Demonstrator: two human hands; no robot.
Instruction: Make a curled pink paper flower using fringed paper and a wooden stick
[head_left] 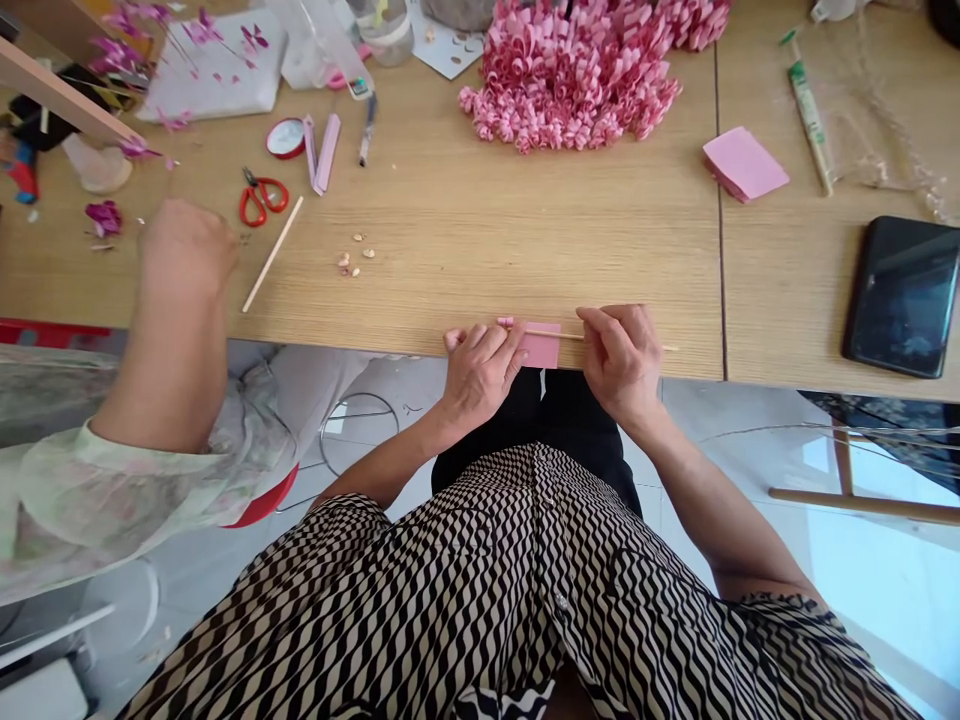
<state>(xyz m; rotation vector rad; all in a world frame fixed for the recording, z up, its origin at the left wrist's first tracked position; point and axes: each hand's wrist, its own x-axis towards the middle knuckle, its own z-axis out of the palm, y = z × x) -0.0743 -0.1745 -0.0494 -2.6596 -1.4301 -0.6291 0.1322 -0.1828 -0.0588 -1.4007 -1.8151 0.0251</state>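
At the table's front edge, a small pink sheet of paper (pixel 543 352) lies with a thin wooden stick (pixel 566 335) across it. My left hand (pixel 484 368) is closed over the paper's left side and presses it against the stick. A bit of curled pink paper (pixel 505 321) shows just past those fingertips. On the other side, my right hand (pixel 624 358) pinches the stick, whose tip sticks out to the right. The undersides of both hands' fingers are hidden.
A large heap of curled pink paper flowers (pixel 577 75) sits at the back. A pink paper stack (pixel 745 163) and a black device (pixel 904 297) are at right. Left are red-handled pliers (pixel 262 197), a pale stick (pixel 273 254) and a co-worker's hand (pixel 187 248).
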